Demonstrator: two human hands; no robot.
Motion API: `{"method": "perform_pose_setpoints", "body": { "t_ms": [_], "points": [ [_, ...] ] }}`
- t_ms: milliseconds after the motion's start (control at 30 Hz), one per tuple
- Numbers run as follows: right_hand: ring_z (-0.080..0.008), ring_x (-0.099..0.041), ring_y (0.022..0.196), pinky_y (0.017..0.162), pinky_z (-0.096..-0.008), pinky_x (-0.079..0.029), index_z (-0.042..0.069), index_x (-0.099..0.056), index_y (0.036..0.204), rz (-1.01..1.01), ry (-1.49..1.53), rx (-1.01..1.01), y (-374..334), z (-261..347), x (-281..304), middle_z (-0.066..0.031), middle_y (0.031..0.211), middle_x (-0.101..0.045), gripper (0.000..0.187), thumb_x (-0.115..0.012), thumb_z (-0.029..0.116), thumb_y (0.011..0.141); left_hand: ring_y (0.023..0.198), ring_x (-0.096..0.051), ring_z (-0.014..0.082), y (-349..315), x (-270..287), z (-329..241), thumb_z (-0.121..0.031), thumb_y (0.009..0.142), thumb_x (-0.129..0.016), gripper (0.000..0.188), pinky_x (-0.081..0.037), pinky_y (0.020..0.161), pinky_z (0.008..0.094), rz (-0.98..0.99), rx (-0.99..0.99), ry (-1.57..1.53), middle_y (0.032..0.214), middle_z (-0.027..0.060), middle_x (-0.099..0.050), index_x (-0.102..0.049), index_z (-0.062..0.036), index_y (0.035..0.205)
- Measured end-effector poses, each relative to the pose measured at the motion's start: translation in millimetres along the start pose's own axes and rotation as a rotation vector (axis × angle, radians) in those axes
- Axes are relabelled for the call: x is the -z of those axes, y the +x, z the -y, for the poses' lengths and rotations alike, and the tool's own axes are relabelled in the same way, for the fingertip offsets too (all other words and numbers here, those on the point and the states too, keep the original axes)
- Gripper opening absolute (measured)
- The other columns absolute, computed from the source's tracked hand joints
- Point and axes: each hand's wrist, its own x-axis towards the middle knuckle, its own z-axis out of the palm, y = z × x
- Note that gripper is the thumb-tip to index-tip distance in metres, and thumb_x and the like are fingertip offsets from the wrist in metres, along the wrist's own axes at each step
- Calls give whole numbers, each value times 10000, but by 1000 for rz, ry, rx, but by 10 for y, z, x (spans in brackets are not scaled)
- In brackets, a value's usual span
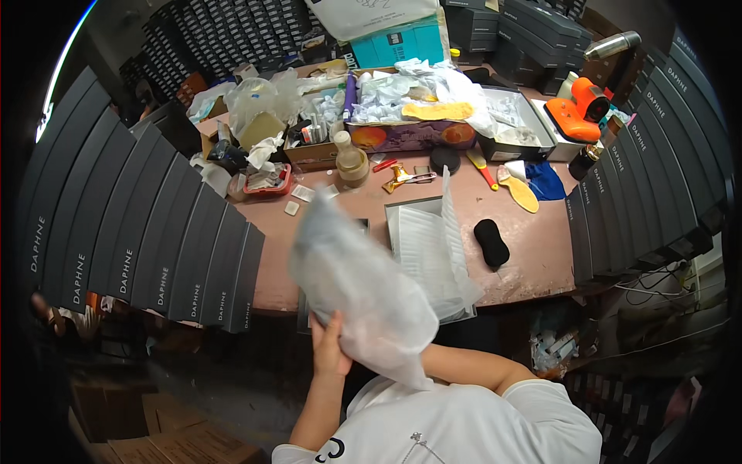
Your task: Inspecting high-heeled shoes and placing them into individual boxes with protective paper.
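Note:
A white translucent wrapped bundle (371, 290), blurred by motion, is tilted over the near edge of the table. My left hand (331, 346) grips its lower left side, thumb against the wrapping. What is inside cannot be made out. My right forearm (471, 365) runs in behind the bundle, which hides my right hand and its fingers. Just beyond lies an open grey shoe box (392, 209) lined with white tissue paper (421, 232), one sheet standing up at its right side. To the right of the box rests a black shoe-polishing sponge (491, 243).
Tall stacks of dark grey boxes flank the table, left (147, 224) and right (630, 182). Farther back stand a squat bottle (352, 164), a red basket (267, 182), a paper-filled carton (410, 138) and an orange device (572, 117). A yellow insole (519, 193) lies at right.

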Motion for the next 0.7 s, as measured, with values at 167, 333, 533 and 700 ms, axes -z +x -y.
{"method": "perform_pose_setpoints", "body": {
  "t_ms": [167, 333, 533, 700],
  "points": [
    [-254, -433, 1268, 1058, -367, -366, 49, -303, 1453, 312, 1031, -241, -353, -315, 633, -148, 1426, -382, 710, -662, 195, 858, 1161, -503, 241, 249, 631, -584, 32, 776, -659, 739, -406, 998, 368, -103, -305, 511, 1311, 107, -482, -307, -55, 1420],
    [-265, -309, 1368, 1089, -349, -304, 44, -228, 1480, 181, 376, 107, -625, 114, 1295, -150, 1481, -317, 797, -685, 177, 841, 1086, -562, 200, 613, -353, -961, 111, 682, -634, 844, -447, 945, 313, 495, -257, 1245, 1180, 130, -584, -324, -89, 1441],
    [-306, -273, 1385, 1129, -351, -208, 10, -88, 1496, -399, 736, -64, -460, -116, 1235, -246, 1484, -266, 876, -640, 82, 820, 1396, -192, 244, 1059, -1049, 575, -261, 926, -580, 819, -224, 1120, 336, 350, 17, 521, 1521, 175, -177, -44, 2, 1488],
    [-346, -169, 1422, 1139, -364, -184, -64, -20, 1472, -529, 91, -159, -284, -1155, 1310, -301, 1502, -171, 827, -555, 100, 863, 1288, -391, 196, 932, -944, 1668, -212, 943, -547, 639, -324, 1060, 321, 394, 547, 294, 1429, 113, -364, -234, -42, 1474]
  ]
}}
